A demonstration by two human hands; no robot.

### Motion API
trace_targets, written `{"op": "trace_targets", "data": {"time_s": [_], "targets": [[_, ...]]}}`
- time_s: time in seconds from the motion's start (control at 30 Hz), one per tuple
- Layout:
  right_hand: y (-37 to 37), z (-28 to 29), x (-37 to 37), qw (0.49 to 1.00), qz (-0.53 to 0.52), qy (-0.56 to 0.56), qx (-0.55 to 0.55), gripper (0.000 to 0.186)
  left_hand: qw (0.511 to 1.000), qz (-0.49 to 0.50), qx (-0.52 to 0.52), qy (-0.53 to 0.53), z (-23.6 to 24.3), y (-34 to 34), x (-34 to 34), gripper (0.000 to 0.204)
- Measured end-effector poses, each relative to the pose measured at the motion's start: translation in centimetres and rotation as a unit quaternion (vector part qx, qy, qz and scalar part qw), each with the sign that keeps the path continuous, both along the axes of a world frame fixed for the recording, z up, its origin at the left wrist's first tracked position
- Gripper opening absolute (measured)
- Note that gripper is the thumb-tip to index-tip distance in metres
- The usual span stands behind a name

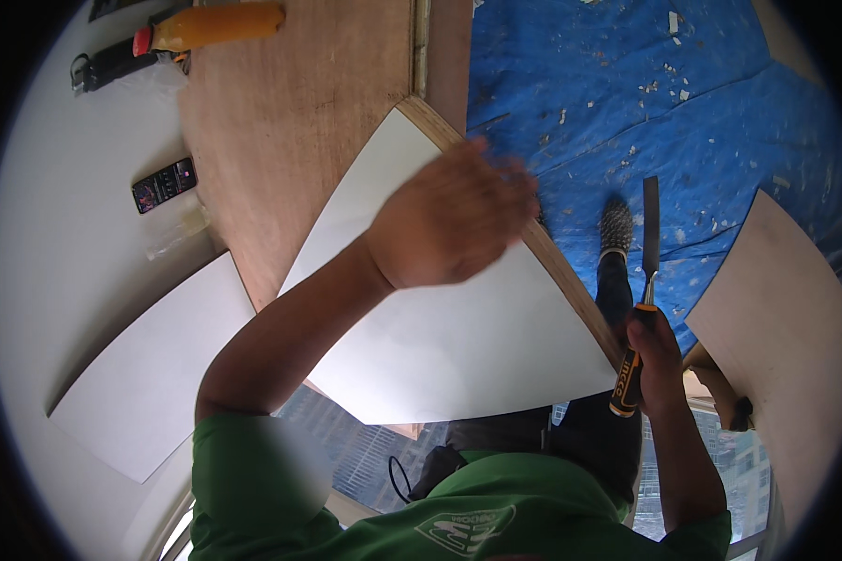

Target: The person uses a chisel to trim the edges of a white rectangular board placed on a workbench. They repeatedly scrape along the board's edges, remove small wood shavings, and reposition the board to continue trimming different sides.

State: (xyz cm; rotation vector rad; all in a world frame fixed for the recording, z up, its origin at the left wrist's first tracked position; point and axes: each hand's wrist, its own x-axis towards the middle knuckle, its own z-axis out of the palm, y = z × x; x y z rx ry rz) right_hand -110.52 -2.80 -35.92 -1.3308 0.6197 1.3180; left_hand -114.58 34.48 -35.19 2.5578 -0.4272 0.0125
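My right hand (660,353) is wrapped round the black and orange handle of a chisel (651,224), whose flat metal blade points away from me over the blue sheet. In front of my body lies a white-faced board (440,346) with a bare, layered wood edge (578,301) running along its right side. My left hand (454,217) is over the far part of this board, close to that edge. Its fingers are smeared by motion, so I cannot make out their pose or whether they touch the edge.
The board rests on a brown wooden surface (281,103). To the left are a phone (164,185), a bottle of orange drink (220,27) and another white panel (154,369). White scraps litter the blue floor sheet (571,70). A pale brown panel (776,290) stands at the right.
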Motion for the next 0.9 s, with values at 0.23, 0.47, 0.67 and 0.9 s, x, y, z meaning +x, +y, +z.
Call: {"op": "trace_targets", "data": {"time_s": [0.23, 0.47, 0.67, 0.9], "targets": [[1.0, -0.8, 3.9, 0.991, 0.054, -0.126, -0.013, 0.033, 0.783, 0.521, -0.295, -0.168, -1.5, 6.5, 5.9, 0.023], [5.3, 0.8, 6.1, 0.954, 0.165, -0.25, 0.021, 0.043, 0.667, 0.613, -0.374, -0.198, -2.0, 7.8, 9.8, 0.035], [8.2, 0.0, 7.8, 0.944, 0.234, -0.217, 0.077, 0.026, 0.668, 0.591, -0.401, -0.207, -3.0, 8.3, 9.7, 0.033], [10.0, -0.6, 6.8, 0.931, 0.28, -0.232, 0.043, 0.044, 0.682, 0.598, -0.396, -0.147, -3.6, 8.6, 8.0, 0.032]]}}
